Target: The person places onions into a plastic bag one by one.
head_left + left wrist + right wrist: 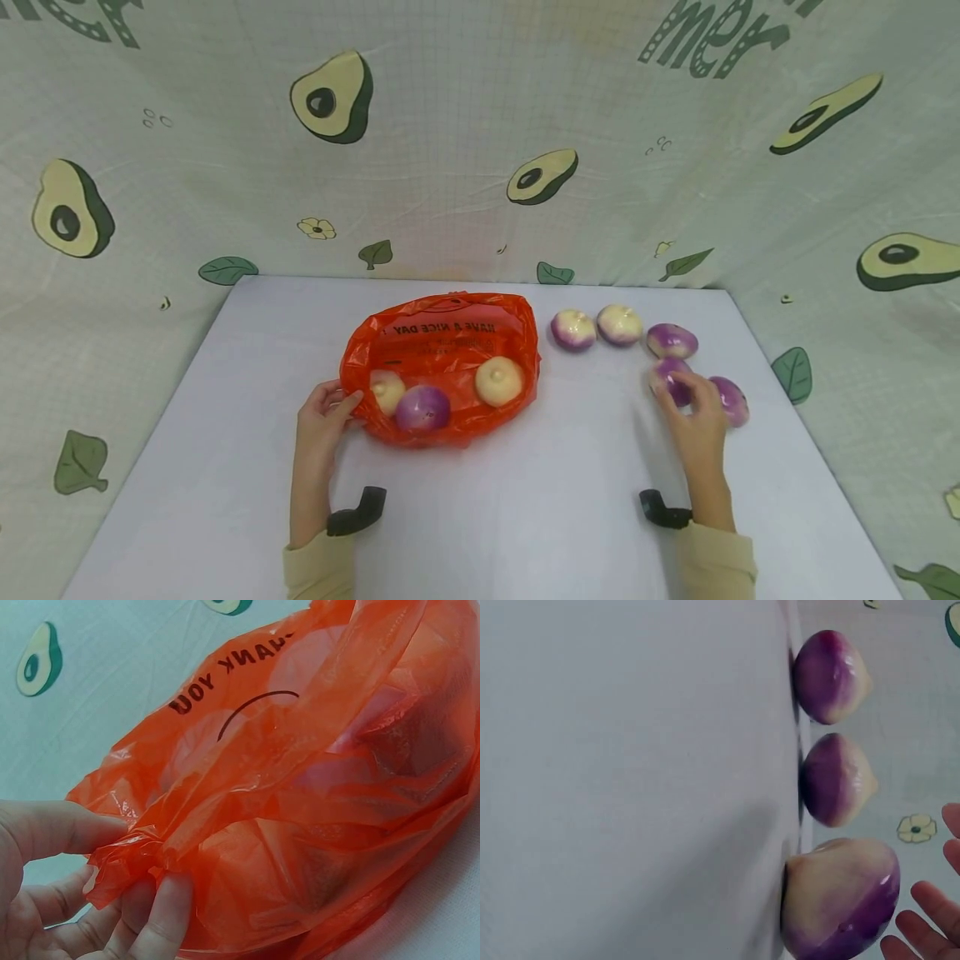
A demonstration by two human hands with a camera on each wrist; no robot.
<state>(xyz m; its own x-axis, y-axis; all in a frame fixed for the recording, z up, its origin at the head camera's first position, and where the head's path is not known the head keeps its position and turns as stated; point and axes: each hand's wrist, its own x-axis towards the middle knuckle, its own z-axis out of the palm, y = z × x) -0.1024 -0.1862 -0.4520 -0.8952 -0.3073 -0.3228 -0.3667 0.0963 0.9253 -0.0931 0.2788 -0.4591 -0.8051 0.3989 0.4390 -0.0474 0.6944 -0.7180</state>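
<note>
With my left hand [322, 423] I pinch the left rim of the red plastic bag [442, 333], its crumpled edge caught between thumb and fingers, and its mouth gapes over three turnips [423, 408], one showing purple and two showing cream. My right hand [697, 418] has its fingers parted about a purple-and-cream turnip [673, 367] on the right of the white table [555, 508], though I cannot tell if they touch it; four more turnips [619, 325] lie near it.
</note>
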